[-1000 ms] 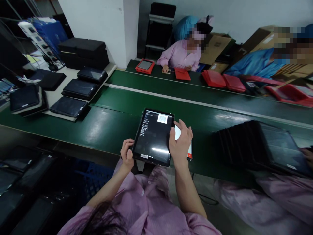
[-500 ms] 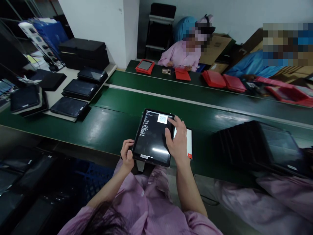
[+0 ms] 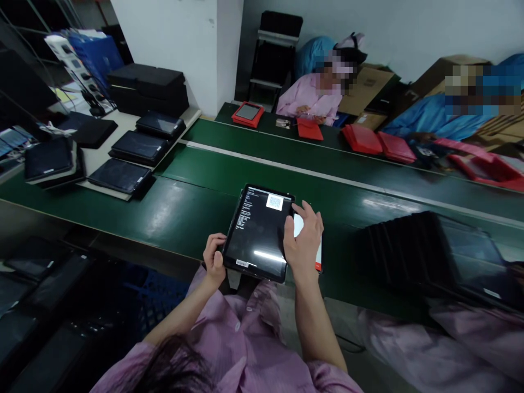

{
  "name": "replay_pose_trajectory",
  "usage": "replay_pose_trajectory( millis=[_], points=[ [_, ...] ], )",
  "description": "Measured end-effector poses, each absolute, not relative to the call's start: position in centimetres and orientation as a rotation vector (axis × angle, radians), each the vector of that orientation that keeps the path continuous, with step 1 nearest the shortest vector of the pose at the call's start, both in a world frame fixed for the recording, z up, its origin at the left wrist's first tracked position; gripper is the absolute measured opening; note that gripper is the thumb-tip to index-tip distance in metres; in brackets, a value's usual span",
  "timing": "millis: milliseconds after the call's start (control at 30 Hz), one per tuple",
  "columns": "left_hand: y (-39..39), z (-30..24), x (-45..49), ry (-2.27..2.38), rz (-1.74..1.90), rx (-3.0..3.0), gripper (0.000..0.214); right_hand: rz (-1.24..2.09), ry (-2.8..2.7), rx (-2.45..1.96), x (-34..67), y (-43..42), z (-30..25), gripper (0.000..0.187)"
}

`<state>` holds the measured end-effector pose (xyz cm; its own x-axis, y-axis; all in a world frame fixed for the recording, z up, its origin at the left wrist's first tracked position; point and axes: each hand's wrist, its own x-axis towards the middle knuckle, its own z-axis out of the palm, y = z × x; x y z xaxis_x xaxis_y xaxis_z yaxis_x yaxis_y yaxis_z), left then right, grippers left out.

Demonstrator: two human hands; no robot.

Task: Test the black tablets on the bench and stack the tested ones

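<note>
Glossy green table, split by pale strip, stretches before smooth white pillar and grey wall; at table's near edge, flat, shiny rectangular tablet, left hand pinching its side, right hand spread loosely at opposite side, before white-lit screen; flat red cases line table's far edge, near co-worker in pink; cardboard box stands beyond table

From my end I see red cases — a cardboard box behind. A black chair stands near a pillar.
</note>
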<state>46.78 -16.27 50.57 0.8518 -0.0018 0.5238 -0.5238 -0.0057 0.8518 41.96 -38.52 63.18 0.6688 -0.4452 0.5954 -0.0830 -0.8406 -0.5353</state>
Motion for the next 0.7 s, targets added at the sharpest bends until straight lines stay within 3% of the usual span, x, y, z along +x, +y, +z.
replay_pose_trajectory(
  millis=[200,700],
  points=[
    [-16.24,50.76,46.83,-0.435,0.428,1.54,0.05,-0.868,0.257,-2.467,41.99,-38.73,63.24,0.052],
    [-16.4,51.16,46.88,-0.429,0.439,1.553,0.051,-0.949,0.274,-2.424,42.15,-39.0,63.26,0.052]
  ],
)
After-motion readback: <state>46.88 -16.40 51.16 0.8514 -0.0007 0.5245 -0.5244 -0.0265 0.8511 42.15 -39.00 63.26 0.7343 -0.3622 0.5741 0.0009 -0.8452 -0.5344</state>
